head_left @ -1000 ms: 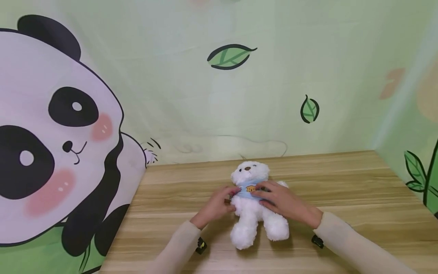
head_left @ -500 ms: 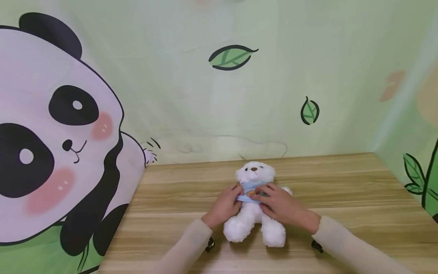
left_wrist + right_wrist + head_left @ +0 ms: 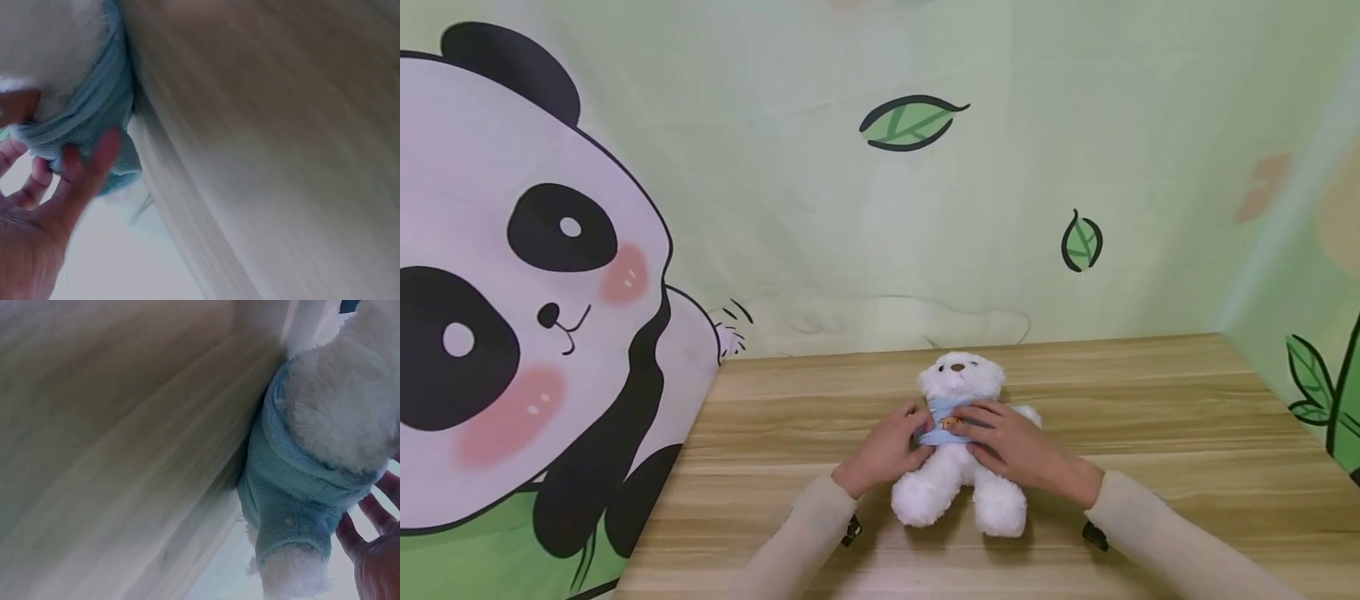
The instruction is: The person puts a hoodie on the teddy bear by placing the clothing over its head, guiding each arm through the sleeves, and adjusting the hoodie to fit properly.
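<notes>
A white plush teddy bear (image 3: 931, 493) lies on its back on the wooden table, head toward the far edge. Its light blue shirt (image 3: 951, 410) carries an orange animal print, partly covered by fingers. My left hand (image 3: 883, 450) holds the shirt's side with bent fingers and thumb; in the left wrist view its fingers (image 3: 100, 159) meet the blue cloth near a sleeve. My right hand (image 3: 1030, 454) rests on the bear's chest with its fingers fairly straight and spread. In the right wrist view, a white arm comes out of a shirt sleeve (image 3: 294, 528).
The wooden table (image 3: 1187, 417) extends to both sides of the bear. Behind it hangs a pale green cloth backdrop (image 3: 775, 167) with leaf prints and a large panda print (image 3: 550, 242) on the left. Dark wrist devices show beneath both sleeves.
The bear has turned slightly and its head has shifted right, its legs spreading wider. My left hand has moved right with the shirt's side; the right hand stays on the chest.
</notes>
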`<action>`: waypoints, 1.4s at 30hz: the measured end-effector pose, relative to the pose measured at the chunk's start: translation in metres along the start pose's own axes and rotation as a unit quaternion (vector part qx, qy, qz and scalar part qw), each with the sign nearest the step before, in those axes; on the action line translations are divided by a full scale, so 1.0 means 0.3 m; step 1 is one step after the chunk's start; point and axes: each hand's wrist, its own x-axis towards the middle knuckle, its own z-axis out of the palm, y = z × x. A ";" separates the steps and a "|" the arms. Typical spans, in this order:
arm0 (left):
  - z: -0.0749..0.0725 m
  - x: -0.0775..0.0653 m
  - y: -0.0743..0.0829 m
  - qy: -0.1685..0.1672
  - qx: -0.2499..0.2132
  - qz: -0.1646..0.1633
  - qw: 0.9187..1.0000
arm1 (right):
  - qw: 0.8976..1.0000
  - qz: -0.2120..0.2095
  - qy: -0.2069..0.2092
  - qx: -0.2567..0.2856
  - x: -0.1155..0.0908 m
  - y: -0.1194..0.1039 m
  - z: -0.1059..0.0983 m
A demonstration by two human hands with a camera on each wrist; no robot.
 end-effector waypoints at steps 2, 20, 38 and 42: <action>0.003 0.006 0.005 0.010 0.019 0.021 1.000 | 1.000 -0.003 -0.007 0.006 0.000 0.003 -0.005; 0.055 0.047 0.058 0.031 0.328 0.019 0.944 | 0.996 0.000 -0.076 0.047 0.012 0.025 -0.038; 0.040 0.062 0.089 0.010 0.295 -0.009 0.955 | 0.997 -0.004 -0.069 0.044 -0.001 0.033 -0.042; 0.057 0.068 0.083 0.026 0.298 -0.003 0.954 | 0.997 -0.004 -0.068 0.046 -0.006 0.034 -0.042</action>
